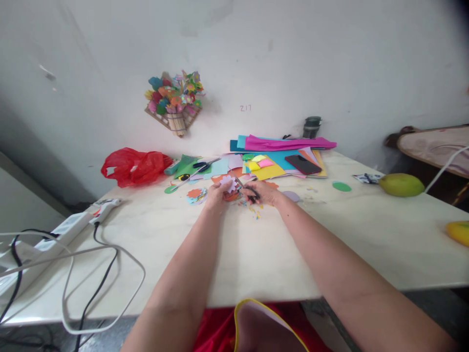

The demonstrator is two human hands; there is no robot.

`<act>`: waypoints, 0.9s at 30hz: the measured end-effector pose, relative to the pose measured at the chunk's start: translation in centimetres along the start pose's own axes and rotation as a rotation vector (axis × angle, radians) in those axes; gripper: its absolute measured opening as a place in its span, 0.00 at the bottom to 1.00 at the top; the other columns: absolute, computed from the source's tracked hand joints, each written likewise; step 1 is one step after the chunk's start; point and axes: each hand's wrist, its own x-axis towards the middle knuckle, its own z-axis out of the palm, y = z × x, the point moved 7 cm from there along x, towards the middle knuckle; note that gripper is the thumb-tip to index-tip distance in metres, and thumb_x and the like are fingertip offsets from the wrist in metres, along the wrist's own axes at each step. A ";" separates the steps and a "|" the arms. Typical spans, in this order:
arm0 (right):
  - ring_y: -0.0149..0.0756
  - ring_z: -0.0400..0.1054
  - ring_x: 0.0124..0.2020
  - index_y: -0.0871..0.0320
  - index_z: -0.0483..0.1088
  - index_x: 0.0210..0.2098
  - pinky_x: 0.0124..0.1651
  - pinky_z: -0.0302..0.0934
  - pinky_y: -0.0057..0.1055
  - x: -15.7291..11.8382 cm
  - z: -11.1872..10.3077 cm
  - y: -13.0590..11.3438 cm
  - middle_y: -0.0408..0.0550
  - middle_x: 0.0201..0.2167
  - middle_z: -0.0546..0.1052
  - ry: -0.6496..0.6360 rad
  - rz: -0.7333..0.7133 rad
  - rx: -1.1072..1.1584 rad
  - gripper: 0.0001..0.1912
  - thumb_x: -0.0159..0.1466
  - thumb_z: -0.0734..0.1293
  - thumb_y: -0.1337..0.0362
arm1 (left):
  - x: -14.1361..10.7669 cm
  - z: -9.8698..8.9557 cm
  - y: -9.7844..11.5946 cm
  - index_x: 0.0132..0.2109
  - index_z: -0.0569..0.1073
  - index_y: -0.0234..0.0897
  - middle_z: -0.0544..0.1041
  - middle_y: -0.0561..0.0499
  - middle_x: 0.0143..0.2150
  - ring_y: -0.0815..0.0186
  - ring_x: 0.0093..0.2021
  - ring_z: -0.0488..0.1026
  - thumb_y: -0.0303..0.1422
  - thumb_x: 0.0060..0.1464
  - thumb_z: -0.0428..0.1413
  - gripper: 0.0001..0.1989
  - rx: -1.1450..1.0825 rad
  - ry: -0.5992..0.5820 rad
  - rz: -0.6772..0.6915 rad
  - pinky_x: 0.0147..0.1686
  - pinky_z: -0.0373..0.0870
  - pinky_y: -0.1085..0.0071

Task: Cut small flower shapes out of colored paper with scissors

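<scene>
My left hand (217,193) pinches a lilac paper flower (228,184) with a scalloped edge. In my right hand (266,191) is a pair of scissors (252,195) with dark handles, the blades pointing up and left toward the flower. Whether the blades touch the paper I cannot tell. Orange paper pieces lie beneath and behind both hands. Just left of my left hand rests a pile of scalloped paper cutouts (197,195), an orange one on top. Small paper scraps (257,213) are scattered below my right hand. A lilac paper disc (291,196) lies to its right.
Behind my hands are coloured paper sheets (274,172), a phone (303,165), more scissors (206,165) and a red plastic bag (136,167). A power strip (69,225) with loose cables occupies the left. Right are a green disc (341,186) and a yellow-green fruit (401,185).
</scene>
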 end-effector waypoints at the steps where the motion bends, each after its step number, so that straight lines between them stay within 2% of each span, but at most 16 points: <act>1: 0.26 0.67 0.16 0.58 0.67 0.26 0.13 0.48 0.20 0.0 0.1 0.0 0.42 0.20 0.75 -0.003 0.002 0.008 0.16 0.60 0.77 0.59 | 0.0 0.0 0.0 0.36 0.80 0.31 0.83 0.46 0.32 0.65 0.31 0.81 0.26 0.42 0.74 0.14 -0.002 0.004 0.001 0.34 0.79 0.72; 7: 0.27 0.68 0.17 0.58 0.67 0.28 0.13 0.48 0.20 0.2 0.4 0.2 0.42 0.20 0.76 0.002 0.002 0.046 0.16 0.59 0.77 0.60 | 0.1 0.0 -0.2 0.35 0.80 0.31 0.83 0.45 0.32 0.65 0.31 0.81 0.23 0.47 0.70 0.09 -0.048 0.036 -0.006 0.34 0.78 0.73; 12: 0.28 0.69 0.18 0.57 0.68 0.29 0.14 0.48 0.20 0.7 0.5 0.5 0.42 0.21 0.76 0.025 -0.043 0.021 0.16 0.58 0.78 0.58 | 0.4 -0.2 -0.8 0.37 0.80 0.32 0.83 0.45 0.33 0.63 0.33 0.82 0.23 0.47 0.70 0.09 -0.076 0.064 -0.026 0.36 0.78 0.70; 18: 0.28 0.68 0.17 0.57 0.68 0.30 0.14 0.48 0.20 1.3 0.8 0.9 0.41 0.21 0.76 0.015 -0.083 -0.004 0.17 0.59 0.77 0.55 | 0.4 0.0 -0.9 0.37 0.80 0.31 0.83 0.46 0.33 0.66 0.32 0.81 0.22 0.50 0.67 0.06 -0.096 0.074 -0.017 0.34 0.77 0.72; 27: 0.28 0.67 0.17 0.56 0.68 0.30 0.13 0.47 0.20 1.4 0.5 1.0 0.40 0.21 0.75 0.032 -0.074 -0.003 0.18 0.59 0.77 0.53 | 0.2 0.1 -1.0 0.39 0.80 0.33 0.84 0.47 0.34 0.63 0.35 0.83 0.23 0.51 0.67 0.08 -0.092 0.135 -0.046 0.39 0.80 0.70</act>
